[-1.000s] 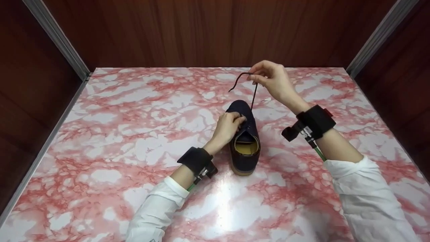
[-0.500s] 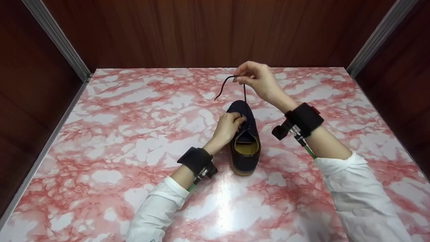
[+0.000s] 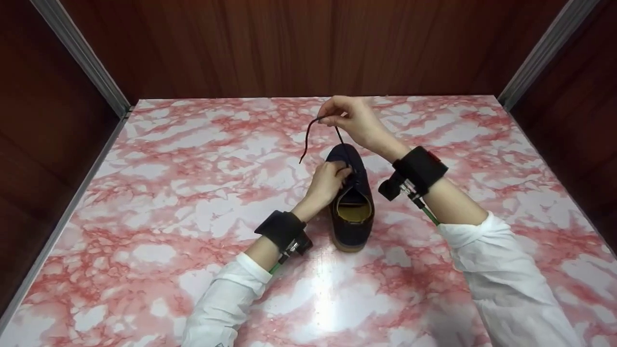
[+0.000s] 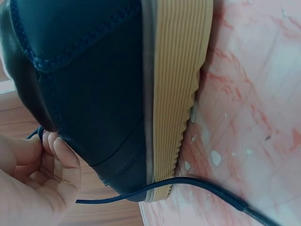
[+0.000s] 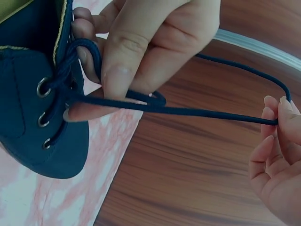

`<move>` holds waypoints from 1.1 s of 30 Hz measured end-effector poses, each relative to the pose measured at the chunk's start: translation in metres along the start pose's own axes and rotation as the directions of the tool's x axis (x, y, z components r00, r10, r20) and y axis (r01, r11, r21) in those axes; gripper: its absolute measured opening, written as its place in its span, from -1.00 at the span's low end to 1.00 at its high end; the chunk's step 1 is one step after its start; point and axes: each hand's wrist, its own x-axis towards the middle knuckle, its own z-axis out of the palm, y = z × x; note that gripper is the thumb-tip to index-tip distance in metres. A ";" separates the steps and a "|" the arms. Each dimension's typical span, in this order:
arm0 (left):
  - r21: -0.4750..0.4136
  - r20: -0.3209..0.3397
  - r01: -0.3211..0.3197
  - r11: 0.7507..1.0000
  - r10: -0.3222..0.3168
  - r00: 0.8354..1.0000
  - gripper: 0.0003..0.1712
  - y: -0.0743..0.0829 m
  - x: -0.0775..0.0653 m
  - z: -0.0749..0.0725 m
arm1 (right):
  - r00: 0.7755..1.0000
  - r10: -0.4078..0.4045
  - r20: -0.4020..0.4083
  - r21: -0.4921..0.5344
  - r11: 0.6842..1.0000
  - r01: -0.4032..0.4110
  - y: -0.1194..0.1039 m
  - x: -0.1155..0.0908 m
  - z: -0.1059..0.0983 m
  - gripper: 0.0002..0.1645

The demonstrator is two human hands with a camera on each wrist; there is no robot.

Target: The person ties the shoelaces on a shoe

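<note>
Navy lace-up shoe (image 3: 353, 235) sits toe toward the far edge of the table (image 3: 193, 193). Left hand (image 3: 325, 184) pinches a loop of shoelace (image 5: 207, 113), right hand (image 3: 360, 124) its loose length. Limp, light; likely best pinched near the eyelets.

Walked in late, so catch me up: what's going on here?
Someone is busy with the lace of a dark shoe, which stands on the table with its toe pointing away. The left hand pinches a loop of the lace close to the shoe. The right hand holds the lace up near the toe, its tip hanging free. The lace is not fully tied yet.
</note>
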 end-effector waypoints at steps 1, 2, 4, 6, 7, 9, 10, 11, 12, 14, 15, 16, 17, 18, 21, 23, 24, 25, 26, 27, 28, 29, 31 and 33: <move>0.001 -0.002 -0.006 1.000 0.006 1.000 -0.77 0.000 0.000 0.000 | 1.000 -0.011 0.010 -0.003 1.000 0.011 0.000 0.001 0.002 -0.86; -0.001 -0.006 -0.011 1.000 0.011 1.000 -0.77 0.000 0.000 0.000 | 1.000 -0.024 0.017 -0.009 1.000 0.024 0.000 0.001 0.004 -0.85; -0.009 -0.015 -0.026 1.000 0.025 1.000 -0.76 -0.001 -0.001 0.000 | 0.999 -0.037 0.036 -0.021 0.999 0.038 0.000 0.002 0.007 -0.87; 0.006 -0.028 -0.044 0.999 0.044 0.999 -0.76 -0.001 -0.001 0.000 | 0.997 -0.046 0.069 -0.023 0.999 0.047 0.000 0.004 0.012 -0.89; 0.018 -0.037 -0.055 0.998 0.056 0.998 -0.76 -0.002 -0.001 0.001 | 0.995 -0.051 0.087 -0.033 0.998 0.054 0.000 0.004 0.014 -0.89; 0.050 -0.050 -0.074 0.996 0.077 0.996 -0.75 -0.002 -0.002 0.001 | 0.989 -0.040 0.141 -0.050 0.998 0.048 0.000 0.005 0.019 -0.90; 0.062 -0.053 -0.081 0.995 0.085 0.995 -0.76 -0.003 -0.002 0.002 | 0.985 -0.036 0.169 -0.060 0.997 0.047 0.000 0.005 0.021 -0.90; 0.071 -0.054 -0.086 0.994 0.090 0.994 -0.76 -0.003 -0.002 0.002 | 0.980 -0.035 0.197 -0.069 0.996 0.049 0.000 0.006 0.023 -0.90; 0.074 -0.053 -0.091 0.993 0.095 0.994 -0.77 -0.003 -0.002 0.002 | 0.975 -0.035 0.221 -0.076 0.996 0.053 0.001 0.006 0.026 -0.90; 0.072 -0.048 -0.098 0.993 0.102 0.994 -0.78 -0.004 -0.002 0.002 | 0.964 -0.039 0.265 -0.080 0.995 0.062 0.004 0.007 0.031 -0.90; 0.069 -0.045 -0.102 0.992 0.105 0.993 -0.78 -0.004 -0.002 0.002 | 0.958 -0.036 0.286 -0.085 0.994 0.062 0.007 0.007 0.035 -0.90; 0.062 -0.044 -0.106 0.992 0.109 0.993 -0.79 -0.004 -0.003 0.002 | 0.953 -0.044 0.301 -0.088 0.993 0.073 0.010 0.008 0.037 -0.91; 0.056 -0.046 -0.108 0.993 0.111 0.993 -0.79 -0.004 -0.003 0.001 | 0.947 -0.052 0.316 -0.099 0.991 0.087 0.013 0.009 0.041 -0.91; 0.049 -0.052 -0.114 0.992 0.116 0.992 -0.79 -0.005 -0.003 0.001 | 0.941 -0.055 0.335 -0.109 0.989 0.097 0.017 0.009 0.044 -0.90; 0.037 -0.073 -0.129 0.991 0.132 0.989 -0.81 -0.006 -0.004 0.001 | 0.915 -0.060 0.399 -0.144 0.981 0.127 0.026 0.010 0.052 -0.91; 0.022 -0.080 -0.129 0.991 0.131 0.988 -0.84 -0.007 -0.005 0.002 | 0.894 -0.060 0.444 -0.151 0.978 0.141 0.029 0.009 0.056 -0.91; 0.028 -0.078 -0.124 0.992 0.126 0.989 -0.85 -0.007 -0.004 0.002 | 0.884 -0.046 0.465 -0.159 0.978 0.135 0.030 0.008 0.057 -0.91; 0.053 -0.086 -0.129 0.990 0.133 0.987 -0.85 -0.008 -0.004 0.003 | 0.876 -0.041 0.481 -0.163 0.977 0.135 0.031 0.007 0.059 -0.91; 0.072 -0.081 -0.109 0.992 0.114 0.990 -0.84 -0.008 -0.004 0.004 | 0.868 -0.028 0.496 -0.169 0.977 0.128 0.031 0.006 0.060 -0.91; 0.091 -0.093 -0.130 0.987 0.138 0.986 -0.83 -0.016 -0.001 0.009 | 0.864 -0.020 0.503 -0.176 0.976 0.126 0.032 0.005 0.060 -0.91; 0.100 -0.087 -0.125 0.987 0.134 0.987 -0.81 -0.016 0.000 0.010 | 0.863 -0.011 0.505 -0.186 0.975 0.121 0.032 0.004 0.060 -0.89; 0.107 -0.087 -0.123 0.987 0.132 0.987 -0.81 -0.016 0.000 0.010 | 0.865 0.003 0.502 -0.205 0.972 0.115 0.032 0.004 0.060 -0.89; 0.101 -0.097 -0.128 0.987 0.138 0.986 -0.83 -0.016 0.000 0.010 | 0.871 0.008 0.490 -0.219 0.969 0.114 0.032 0.004 0.057 -0.86; 0.038 -0.097 -0.138 0.990 0.141 0.985 -0.83 -0.015 -0.001 0.009 | 0.883 0.017 0.469 -0.232 0.967 0.104 0.031 0.004 0.053 -0.83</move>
